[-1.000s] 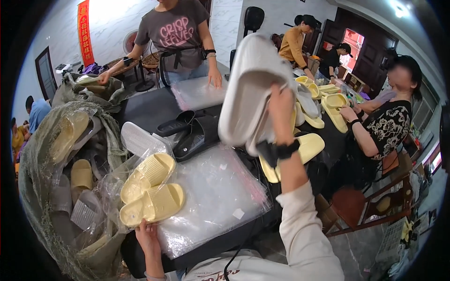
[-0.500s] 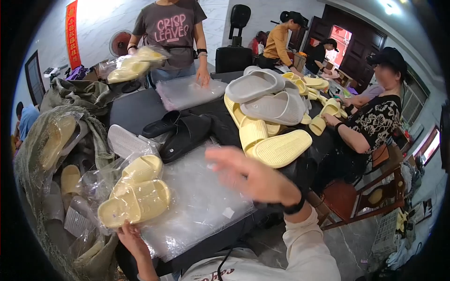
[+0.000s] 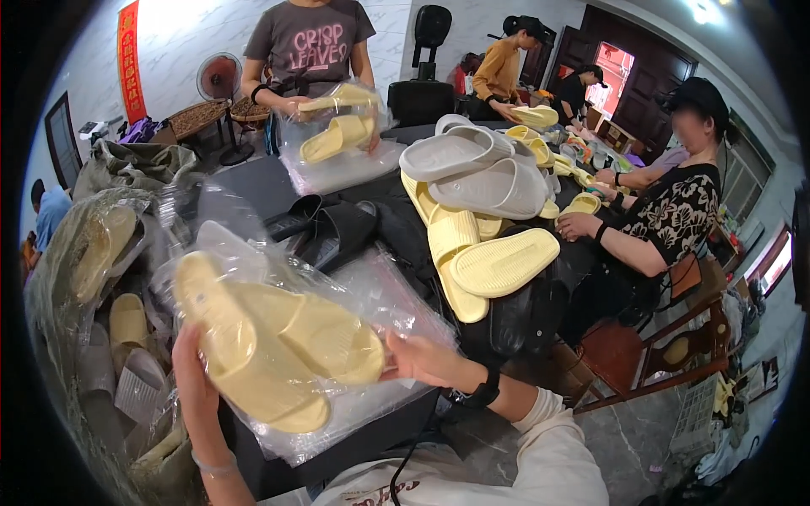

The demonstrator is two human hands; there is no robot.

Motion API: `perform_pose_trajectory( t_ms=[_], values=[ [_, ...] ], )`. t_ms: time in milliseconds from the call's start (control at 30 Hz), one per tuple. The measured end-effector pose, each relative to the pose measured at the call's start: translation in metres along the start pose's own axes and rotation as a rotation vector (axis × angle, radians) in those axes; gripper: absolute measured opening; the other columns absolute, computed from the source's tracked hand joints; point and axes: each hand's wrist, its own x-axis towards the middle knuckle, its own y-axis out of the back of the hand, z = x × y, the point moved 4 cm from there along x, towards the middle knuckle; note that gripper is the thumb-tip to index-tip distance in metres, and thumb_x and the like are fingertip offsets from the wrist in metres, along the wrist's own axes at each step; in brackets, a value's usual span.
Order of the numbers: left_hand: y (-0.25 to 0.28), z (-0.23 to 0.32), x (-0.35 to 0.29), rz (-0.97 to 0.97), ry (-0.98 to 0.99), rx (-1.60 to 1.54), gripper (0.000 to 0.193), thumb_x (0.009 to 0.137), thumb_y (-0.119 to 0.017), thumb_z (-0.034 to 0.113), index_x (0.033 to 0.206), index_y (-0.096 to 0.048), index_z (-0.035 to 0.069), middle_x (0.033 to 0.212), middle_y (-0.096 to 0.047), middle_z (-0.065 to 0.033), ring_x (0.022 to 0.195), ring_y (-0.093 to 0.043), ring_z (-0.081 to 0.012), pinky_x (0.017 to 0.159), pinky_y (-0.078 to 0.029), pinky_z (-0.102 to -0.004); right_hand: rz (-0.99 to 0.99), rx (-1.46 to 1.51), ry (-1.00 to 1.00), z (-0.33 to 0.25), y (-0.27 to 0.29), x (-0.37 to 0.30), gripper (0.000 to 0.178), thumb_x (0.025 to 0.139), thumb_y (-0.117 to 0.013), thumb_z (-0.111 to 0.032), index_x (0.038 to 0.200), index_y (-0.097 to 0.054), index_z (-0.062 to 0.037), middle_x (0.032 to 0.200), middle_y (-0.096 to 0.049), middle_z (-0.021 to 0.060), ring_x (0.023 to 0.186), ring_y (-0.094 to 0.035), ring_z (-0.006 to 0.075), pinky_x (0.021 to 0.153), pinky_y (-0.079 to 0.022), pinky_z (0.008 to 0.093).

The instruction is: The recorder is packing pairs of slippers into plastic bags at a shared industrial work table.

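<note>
Two fat, pale yellow slippers [image 3: 261, 337] sit in a shiny, crinkly bag [image 3: 291, 268], held over the bench's [image 3: 371, 432] near edge. The left hand [image 3: 194, 371] cups one side; the right hand [image 3: 426, 357] pinches the other end. They partly hide flat clear bags [image 3: 405, 295]. Black slippers [image 3: 342, 236] lie behind. A stuffed sack [image 3: 52, 371] stands left.

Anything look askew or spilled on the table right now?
One yellow slipper near the grey slippers seems upside down: its ribbed sole faces up and no strap shows. No spill stands out; the bagged yellow slippers look intact.
</note>
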Motion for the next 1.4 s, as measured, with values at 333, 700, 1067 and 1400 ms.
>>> perform_pose_trajectory(
  t_ms=[333, 700, 1067, 1400],
  values=[
    [-0.025, -0.044, 0.062, -0.236, 0.462, -0.058, 0.029, 0.089, -0.056, 0.021, 0.107, -0.058, -0.002, 0.090, -0.066, -0.0084, 0.075, -0.066, -0.0157, 0.067, -0.054, -0.0282, -0.093, 0.487, -0.289, 0.042, -0.002, -0.018, 0.033, 0.093, -0.051, -0.033, 0.111, -0.053, -0.0058, 0.081, -0.058, 0.0008, 0.068, -0.053, 0.0104, 0.058, -0.043, 0.0252],
    [-0.041, -0.045, 0.068, -0.557, 0.550, -0.016, 0.050, 0.091, -0.057, 0.023, 0.132, -0.042, -0.004, 0.110, -0.061, -0.0075, 0.094, -0.060, -0.0122, 0.082, -0.049, -0.0267, -0.005, 0.277, -0.163, 0.081, -0.030, -0.019, 0.014, 0.093, -0.049, -0.010, 0.106, -0.048, -0.0035, 0.084, -0.055, 0.0038, 0.073, -0.058, 0.0116, 0.065, -0.049, 0.0230],
    [-0.028, -0.044, 0.086, -0.562, 0.260, 0.684, 0.037, 0.081, -0.070, 0.013, 0.112, -0.063, -0.004, 0.092, -0.064, -0.0019, 0.081, -0.056, -0.0068, 0.072, -0.048, -0.0232, -0.328, 0.312, -0.534, 0.082, -0.086, -0.024, 0.037, 0.096, -0.048, -0.020, 0.126, -0.041, 0.0000, 0.121, -0.052, 0.0111, 0.091, -0.063, 0.0193, 0.072, -0.053, 0.0268],
    [-0.077, -0.006, 0.042, -0.265, -0.439, 0.900, 0.029, 0.089, -0.061, 0.023, 0.109, -0.063, 0.002, 0.099, -0.066, -0.0135, 0.093, -0.063, -0.0256, 0.084, -0.045, -0.0333, -0.462, -0.176, -0.539, 0.051, -0.056, -0.043, 0.044, 0.098, -0.046, -0.029, 0.131, -0.045, 0.0011, 0.115, -0.061, 0.0089, 0.083, -0.063, 0.0119, 0.066, -0.052, 0.0222]
  ],
)
